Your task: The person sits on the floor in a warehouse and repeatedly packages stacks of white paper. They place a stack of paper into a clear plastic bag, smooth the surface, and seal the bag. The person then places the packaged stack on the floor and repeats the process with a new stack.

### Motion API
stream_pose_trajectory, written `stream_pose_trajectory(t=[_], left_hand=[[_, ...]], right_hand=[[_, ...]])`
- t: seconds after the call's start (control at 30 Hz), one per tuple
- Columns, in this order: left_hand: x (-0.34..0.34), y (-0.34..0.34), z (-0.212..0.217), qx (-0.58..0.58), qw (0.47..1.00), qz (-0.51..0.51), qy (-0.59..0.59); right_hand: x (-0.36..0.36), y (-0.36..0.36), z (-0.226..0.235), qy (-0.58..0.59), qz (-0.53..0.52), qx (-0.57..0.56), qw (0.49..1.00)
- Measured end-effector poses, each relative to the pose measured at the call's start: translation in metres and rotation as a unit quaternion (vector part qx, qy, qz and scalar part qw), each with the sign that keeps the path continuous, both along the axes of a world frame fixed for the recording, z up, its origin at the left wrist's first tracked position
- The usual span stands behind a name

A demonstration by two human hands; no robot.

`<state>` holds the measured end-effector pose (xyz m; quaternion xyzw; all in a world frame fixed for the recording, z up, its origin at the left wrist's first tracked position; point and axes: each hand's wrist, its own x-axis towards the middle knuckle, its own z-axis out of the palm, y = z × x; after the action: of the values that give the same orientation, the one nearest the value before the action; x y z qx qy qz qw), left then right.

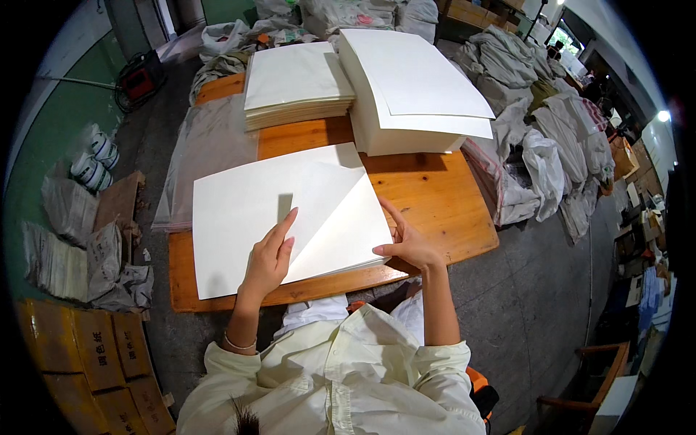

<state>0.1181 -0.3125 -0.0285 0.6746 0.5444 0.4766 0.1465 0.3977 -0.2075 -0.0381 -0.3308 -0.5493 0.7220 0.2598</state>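
A thin stack of large white paper sheets [239, 217] lies at the near side of the wooden table. Across its right part runs a diagonal edge, where a top sheet seems to be lifted or turned over. My left hand [268, 262] is over the near part of the sheets, index finger and thumb stretched out and apart. At the right edge, my right hand [412, 245] holds the stack, thumb on top near the corner and index finger along the side. Its other fingers are partly hidden.
Behind the sheets stand a tall white paper stack [428, 80] and a lower one [297, 80]. Clear plastic bags [210, 159] lie on the left of the wooden table [442, 203]. Cardboard boxes [94, 348] stand lower left; sacks [565, 145] are heaped at right.
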Motion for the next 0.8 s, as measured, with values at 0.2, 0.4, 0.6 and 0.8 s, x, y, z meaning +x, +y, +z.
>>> stream_pose_trajectory(t=[0.2, 0.4, 0.6, 0.8], left_hand=[[0.000, -0.001, 0.007, -0.028, 0.999, -0.020, 0.032], [0.003, 0.000, 0.015, -0.054, 0.991, -0.096, 0.074], [0.003, 0.001, 0.013, -0.028, 0.989, -0.098, 0.103], [0.003, 0.001, 0.013, -0.026, 0.989, -0.094, 0.107]], right_hand=[[-0.006, -0.005, 0.004, 0.028, -0.021, -0.023, 0.999], [-0.013, -0.008, 0.009, 0.031, -0.048, -0.022, 0.998], [-0.016, -0.009, 0.009, 0.030, -0.064, -0.023, 0.997], [-0.015, -0.009, 0.012, 0.016, -0.064, -0.021, 0.998]])
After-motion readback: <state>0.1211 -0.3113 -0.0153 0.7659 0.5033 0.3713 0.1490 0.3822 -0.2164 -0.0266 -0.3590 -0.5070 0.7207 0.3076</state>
